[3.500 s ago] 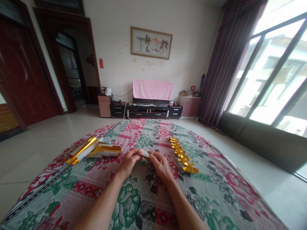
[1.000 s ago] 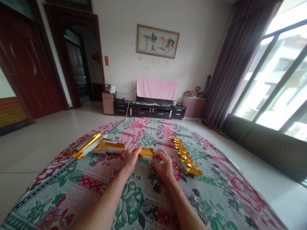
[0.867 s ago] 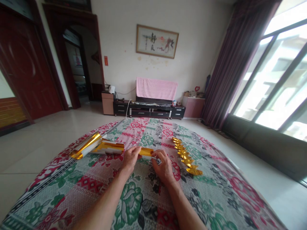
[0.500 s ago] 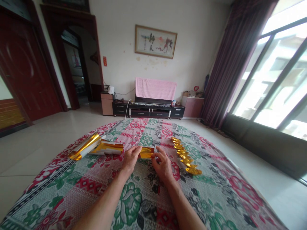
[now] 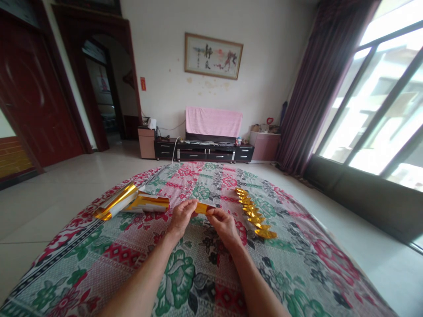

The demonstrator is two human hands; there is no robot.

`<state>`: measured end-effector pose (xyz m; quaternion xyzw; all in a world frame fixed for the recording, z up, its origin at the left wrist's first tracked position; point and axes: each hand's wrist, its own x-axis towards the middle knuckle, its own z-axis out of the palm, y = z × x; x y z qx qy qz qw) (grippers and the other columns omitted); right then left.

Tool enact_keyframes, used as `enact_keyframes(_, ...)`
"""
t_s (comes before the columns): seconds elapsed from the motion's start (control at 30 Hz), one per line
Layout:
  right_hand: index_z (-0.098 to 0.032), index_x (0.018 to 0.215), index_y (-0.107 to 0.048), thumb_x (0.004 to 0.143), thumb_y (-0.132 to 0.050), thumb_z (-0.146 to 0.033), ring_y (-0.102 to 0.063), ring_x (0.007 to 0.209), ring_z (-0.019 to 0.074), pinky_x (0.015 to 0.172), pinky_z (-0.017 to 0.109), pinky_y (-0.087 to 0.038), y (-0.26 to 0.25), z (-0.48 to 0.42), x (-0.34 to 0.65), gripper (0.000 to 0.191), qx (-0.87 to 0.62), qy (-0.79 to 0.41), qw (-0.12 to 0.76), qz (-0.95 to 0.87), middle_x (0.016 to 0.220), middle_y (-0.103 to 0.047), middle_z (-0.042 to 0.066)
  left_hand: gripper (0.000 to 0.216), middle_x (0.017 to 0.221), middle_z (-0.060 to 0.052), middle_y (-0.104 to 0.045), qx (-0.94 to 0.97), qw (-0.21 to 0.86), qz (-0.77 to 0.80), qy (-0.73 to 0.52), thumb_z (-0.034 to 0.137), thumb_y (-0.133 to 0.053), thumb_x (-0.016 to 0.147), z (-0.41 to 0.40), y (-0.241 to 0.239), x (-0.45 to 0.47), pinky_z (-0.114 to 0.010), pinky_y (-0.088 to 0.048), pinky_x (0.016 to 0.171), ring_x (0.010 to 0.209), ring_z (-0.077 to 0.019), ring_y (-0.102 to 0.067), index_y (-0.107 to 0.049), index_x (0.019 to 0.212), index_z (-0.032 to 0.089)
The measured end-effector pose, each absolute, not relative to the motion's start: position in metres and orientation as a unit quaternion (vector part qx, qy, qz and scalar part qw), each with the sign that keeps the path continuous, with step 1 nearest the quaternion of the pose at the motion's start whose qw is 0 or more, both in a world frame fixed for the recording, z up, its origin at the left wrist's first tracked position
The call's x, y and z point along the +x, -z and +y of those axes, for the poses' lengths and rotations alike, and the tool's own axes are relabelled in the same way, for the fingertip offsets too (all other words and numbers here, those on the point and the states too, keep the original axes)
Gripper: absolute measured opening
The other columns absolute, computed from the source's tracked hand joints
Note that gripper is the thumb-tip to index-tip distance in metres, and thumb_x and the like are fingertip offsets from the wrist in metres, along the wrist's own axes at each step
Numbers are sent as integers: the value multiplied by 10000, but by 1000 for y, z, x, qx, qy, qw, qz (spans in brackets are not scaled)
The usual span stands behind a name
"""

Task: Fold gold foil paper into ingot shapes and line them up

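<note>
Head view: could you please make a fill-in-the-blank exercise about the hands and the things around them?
The left hand and the right hand hold one ____-coloured strip.
The row of small shiny pieces lies nearer the ____ hand.
The rolled sheets lie to the ____ of both hands.
The cloth below the framed picture is ____.
Missing words: gold; right; left; pink.

Your left grip [image 5: 181, 219] and right grip [image 5: 225, 225] pinch a gold foil strip [image 5: 202, 208] between them, above the flowered cloth [image 5: 205, 257]. Curled gold sheets [image 5: 135, 204] lie near its left edge; folded gold pieces [image 5: 253, 213] line up between your right grip and its right edge.
</note>
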<state>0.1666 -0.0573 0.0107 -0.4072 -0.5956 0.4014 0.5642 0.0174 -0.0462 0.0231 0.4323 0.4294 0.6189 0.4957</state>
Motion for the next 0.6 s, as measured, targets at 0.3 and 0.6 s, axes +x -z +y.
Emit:
enact_keyframes(0.3,-163,766,-652,696,-570,-293,-574,650,136,636,247,-473,-5,-51,171,169,-444,-257,617,-597,720,-634,25,307,917,-56,-672,511,484,430,-565,265,-615,651,-52,-25,19,-241,-491,601,740,-183,-654,-636,940,163)
enact_keyframes(0.6,-166,755,-649,695,-573,-298,-592,660,141,645,254,-482,-12,-57,170,163,-435,-296,597,-605,752,-656,31,243,773,-44,-686,532,501,417,-540,294,-651,622,-52,-25,19,-249,-467,643,704,-160,-604,-688,814,150)
